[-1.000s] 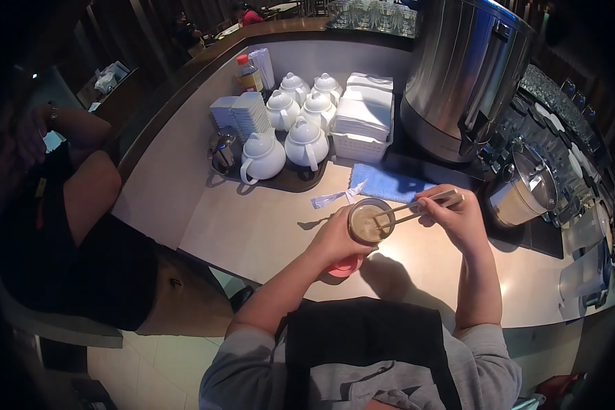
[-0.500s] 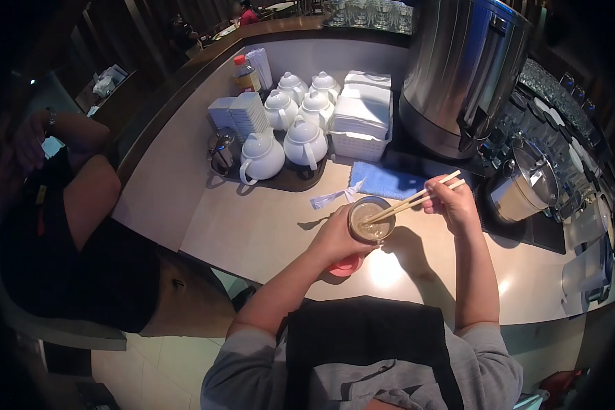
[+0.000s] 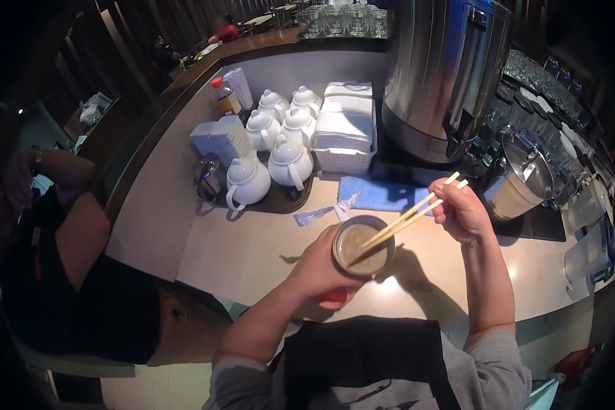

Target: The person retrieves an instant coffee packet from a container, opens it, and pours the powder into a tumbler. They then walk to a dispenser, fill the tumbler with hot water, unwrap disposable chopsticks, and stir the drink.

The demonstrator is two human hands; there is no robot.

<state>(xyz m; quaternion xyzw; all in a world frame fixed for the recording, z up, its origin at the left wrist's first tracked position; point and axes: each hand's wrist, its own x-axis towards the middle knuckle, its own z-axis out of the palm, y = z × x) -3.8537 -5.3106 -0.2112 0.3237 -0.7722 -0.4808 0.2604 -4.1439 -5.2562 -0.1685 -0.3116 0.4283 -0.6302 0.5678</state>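
Observation:
My left hand [image 3: 319, 265] is wrapped round a cup [image 3: 363, 246] of light brown liquid, raised over the counter and seen from above. A pair of wooden chopsticks [image 3: 411, 217] dips into the liquid, its upper ends gripped in my right hand [image 3: 462, 208]. Below my left hand lies a red thing [image 3: 335, 298], partly covered, so I cannot make out its kind. A crumpled white paper wrapper [image 3: 328, 210] and a folded blue cloth [image 3: 383, 194] lie just beyond the cup.
Several white teapots [image 3: 290, 162] stand on a dark tray at the left. Behind are a basket [image 3: 344, 160] of napkins and a large metal urn [image 3: 444, 82]. At right are a clear pitcher [image 3: 519, 179] and glasses. Another person [image 3: 55, 260] is at the far left.
The cup in my left hand appears larger, nearer the camera, and slightly lower in view. The chopsticks have shifted within it. The whole view has shifted a little.

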